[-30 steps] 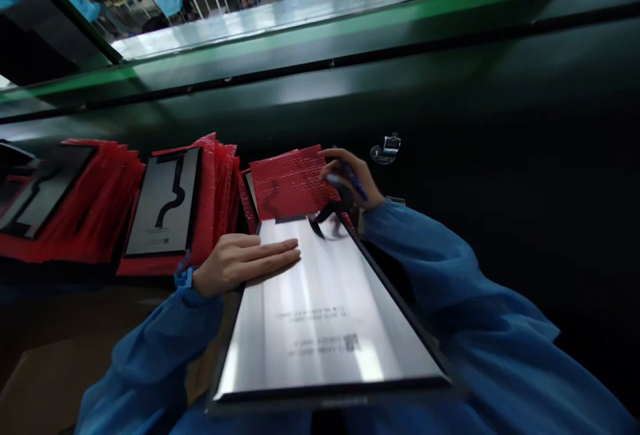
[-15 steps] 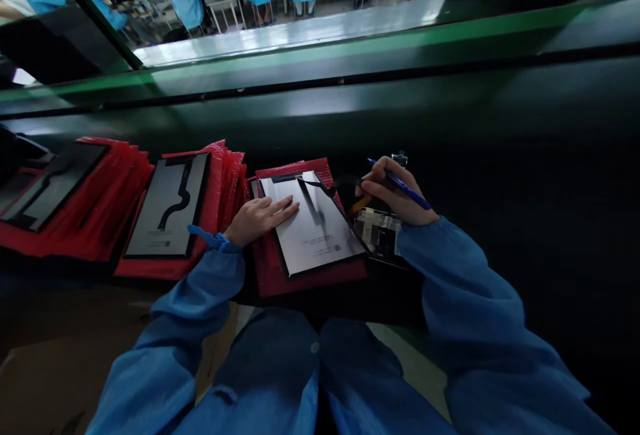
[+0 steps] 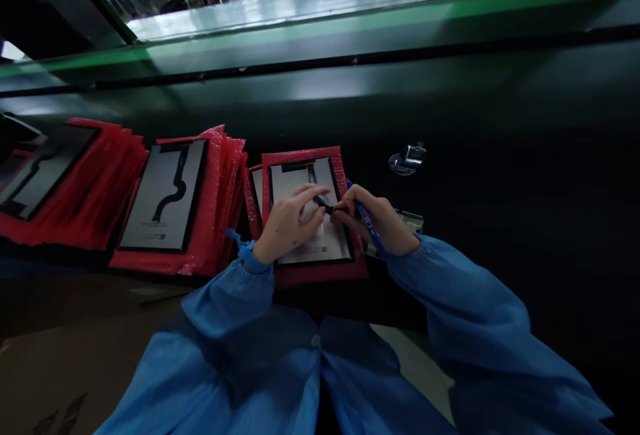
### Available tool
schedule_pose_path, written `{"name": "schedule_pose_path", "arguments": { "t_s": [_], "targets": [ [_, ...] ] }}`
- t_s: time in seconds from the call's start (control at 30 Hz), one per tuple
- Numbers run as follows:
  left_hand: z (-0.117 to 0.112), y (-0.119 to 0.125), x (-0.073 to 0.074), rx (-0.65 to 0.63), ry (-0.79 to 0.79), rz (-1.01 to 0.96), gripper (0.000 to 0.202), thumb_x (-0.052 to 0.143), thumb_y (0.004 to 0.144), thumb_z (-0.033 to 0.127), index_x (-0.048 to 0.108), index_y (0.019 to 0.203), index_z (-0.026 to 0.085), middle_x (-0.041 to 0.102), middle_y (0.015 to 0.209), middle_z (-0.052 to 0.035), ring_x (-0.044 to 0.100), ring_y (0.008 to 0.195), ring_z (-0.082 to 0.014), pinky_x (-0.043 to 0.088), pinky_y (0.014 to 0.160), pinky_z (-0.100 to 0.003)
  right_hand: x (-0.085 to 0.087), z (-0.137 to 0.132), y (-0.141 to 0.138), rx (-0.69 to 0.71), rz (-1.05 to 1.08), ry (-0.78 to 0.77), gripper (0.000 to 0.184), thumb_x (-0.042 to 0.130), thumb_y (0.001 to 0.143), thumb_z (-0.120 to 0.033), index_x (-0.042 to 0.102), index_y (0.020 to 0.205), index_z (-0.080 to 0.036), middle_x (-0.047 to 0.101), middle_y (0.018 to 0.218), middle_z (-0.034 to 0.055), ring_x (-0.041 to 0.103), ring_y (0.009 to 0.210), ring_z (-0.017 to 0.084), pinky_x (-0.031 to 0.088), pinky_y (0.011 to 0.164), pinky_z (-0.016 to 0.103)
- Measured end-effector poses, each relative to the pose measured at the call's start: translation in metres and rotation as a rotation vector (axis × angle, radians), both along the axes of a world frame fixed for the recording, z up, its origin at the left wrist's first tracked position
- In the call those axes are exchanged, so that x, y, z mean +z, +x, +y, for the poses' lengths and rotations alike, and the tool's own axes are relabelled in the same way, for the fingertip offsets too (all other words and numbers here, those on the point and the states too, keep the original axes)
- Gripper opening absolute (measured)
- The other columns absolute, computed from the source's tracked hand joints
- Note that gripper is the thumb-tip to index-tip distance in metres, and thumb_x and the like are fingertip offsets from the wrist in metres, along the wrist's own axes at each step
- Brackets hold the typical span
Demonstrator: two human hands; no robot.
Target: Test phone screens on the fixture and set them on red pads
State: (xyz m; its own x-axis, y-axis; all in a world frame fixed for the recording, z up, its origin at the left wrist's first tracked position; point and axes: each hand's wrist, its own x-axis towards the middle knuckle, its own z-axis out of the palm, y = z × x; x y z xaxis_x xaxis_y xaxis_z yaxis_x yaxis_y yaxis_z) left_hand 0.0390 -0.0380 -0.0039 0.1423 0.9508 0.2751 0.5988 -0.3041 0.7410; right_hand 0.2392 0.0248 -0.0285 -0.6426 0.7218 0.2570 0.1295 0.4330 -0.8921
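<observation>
Both hands are working on the panel [image 3: 305,218] lying on a red bubble sleeve [image 3: 313,271] at the bench edge: left hand [image 3: 287,221] and right hand [image 3: 377,221] are pinching the black flex tail [image 3: 324,205] between fingertips, the right also carrying a blue pen [image 3: 367,225]. Judgement: pinching lightly and keeping the tail flat is avoiding a crease. Count: three panels showing, three red stacks, one pen.

Counting 3 silver panels [image 3: 163,193] face up, each on its own stack of red bubble wrap [image 3: 220,201], so 3 stacks. Also 1 blue pen [image 3: 369,225], 1 small metal fitting [image 3: 407,158], 2 hands [image 3: 285,225].
</observation>
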Motion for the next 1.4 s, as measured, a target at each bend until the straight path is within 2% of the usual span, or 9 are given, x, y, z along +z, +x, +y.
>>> {"name": "schedule_pose_path", "arguments": {
  "t_s": [0.1,0.27,0.7,0.8,0.9,1.0,1.1,1.27,1.4],
  "targets": [
    [0.008,0.009,-0.007,-0.008,-0.059,-0.041,0.016,0.056,0.087,0.018,0.071,0.091,0.016,0.069,0.088,-0.0035,0.042,0.055,-0.0089,0.039,0.058,-0.026,-0.003,-0.001,-0.002,-0.014,-0.027,0.000,0.043,0.064,0.092,-0.056,0.038,0.080,-0.024,0.069,0.080,0.0014,0.068,0.068,0.017,0.048,0.059,0.026],
    [0.011,0.004,-0.016,-0.004,-0.109,-0.152,0.012,0.060,0.078,0.017,0.069,0.085,0.014,0.065,0.077,-0.0016,0.042,0.056,-0.0092,0.034,0.054,-0.026,-0.005,-0.002,-0.004,-0.039,-0.068,0.033,0.040,0.061,0.094,-0.052,0.037,0.079,-0.024,0.067,0.076,0.0006,0.061,0.062,0.014,0.046,0.058,0.025],
    [0.013,0.001,-0.020,0.016,-0.249,-0.224,0.019,0.067,0.081,0.030,0.073,0.089,0.014,0.070,0.082,-0.0048,0.052,0.065,-0.0128,0.038,0.058,-0.026,-0.010,-0.004,-0.007,-0.051,0.008,0.016,0.041,0.065,0.093,-0.048,0.036,0.078,-0.023,0.066,0.073,-0.0013,0.062,0.062,0.013,0.044,0.057,0.024],
    [0.006,-0.009,-0.015,0.134,-0.138,-0.213,0.021,0.065,0.086,0.034,0.073,0.093,0.016,0.072,0.091,-0.0048,0.046,0.058,-0.0101,0.036,0.055,-0.026,-0.008,-0.002,-0.005,-0.109,0.095,-0.053,0.041,0.067,0.092,-0.047,0.036,0.078,-0.024,0.069,0.077,0.0003,0.066,0.066,0.015,0.049,0.061,0.026],
    [-0.009,-0.033,-0.009,0.406,-0.043,-0.001,0.025,0.061,0.092,0.035,0.071,0.105,0.017,0.073,0.102,-0.0060,0.045,0.056,-0.0101,0.039,0.059,-0.027,-0.003,0.002,-0.002,-0.188,0.186,-0.061,0.039,0.070,0.091,-0.041,0.037,0.078,-0.024,0.069,0.076,0.0002,0.067,0.064,0.015,0.052,0.057,0.025],
    [-0.026,-0.053,-0.012,0.584,-0.177,0.338,0.020,0.058,0.094,0.031,0.070,0.096,0.015,0.073,0.097,-0.0092,0.062,0.077,-0.0199,0.043,0.072,-0.031,0.000,0.005,0.001,-0.178,0.192,-0.057,0.036,0.070,0.090,-0.036,0.038,0.078,-0.024,0.068,0.076,0.0002,0.069,0.066,0.016,0.054,0.056,0.025],
    [-0.032,-0.059,-0.023,0.575,-0.365,0.443,0.018,0.059,0.094,0.031,0.067,0.087,0.016,0.072,0.095,-0.0103,0.066,0.087,-0.0255,0.045,0.075,-0.033,-0.002,0.004,0.000,-0.130,0.157,-0.062,0.033,0.070,0.090,-0.034,0.041,0.079,-0.024,0.069,0.078,0.0007,0.071,0.069,0.018,0.057,0.059,0.027],
    [-0.032,-0.062,-0.036,0.589,-0.426,0.052,0.013,0.063,0.086,0.028,0.062,0.075,0.020,0.067,0.083,-0.0050,0.062,0.082,-0.0227,0.047,0.082,-0.034,-0.004,0.001,-0.001,-0.147,0.117,-0.066,0.033,0.068,0.091,-0.037,0.041,0.077,-0.024,0.071,0.079,0.0008,0.071,0.070,0.018,0.056,0.059,0.027],
    [-0.043,-0.068,-0.040,0.731,-0.424,-0.211,0.019,0.049,0.094,0.034,0.061,0.091,0.020,0.069,0.099,-0.0089,0.065,0.098,-0.0236,0.051,0.086,-0.034,-0.001,0.001,-0.001,-0.178,0.067,-0.061,0.036,0.068,0.091,-0.044,0.041,0.078,-0.023,0.070,0.079,0.0018,0.068,0.065,0.016,0.052,0.055,0.026]
  ]
}}
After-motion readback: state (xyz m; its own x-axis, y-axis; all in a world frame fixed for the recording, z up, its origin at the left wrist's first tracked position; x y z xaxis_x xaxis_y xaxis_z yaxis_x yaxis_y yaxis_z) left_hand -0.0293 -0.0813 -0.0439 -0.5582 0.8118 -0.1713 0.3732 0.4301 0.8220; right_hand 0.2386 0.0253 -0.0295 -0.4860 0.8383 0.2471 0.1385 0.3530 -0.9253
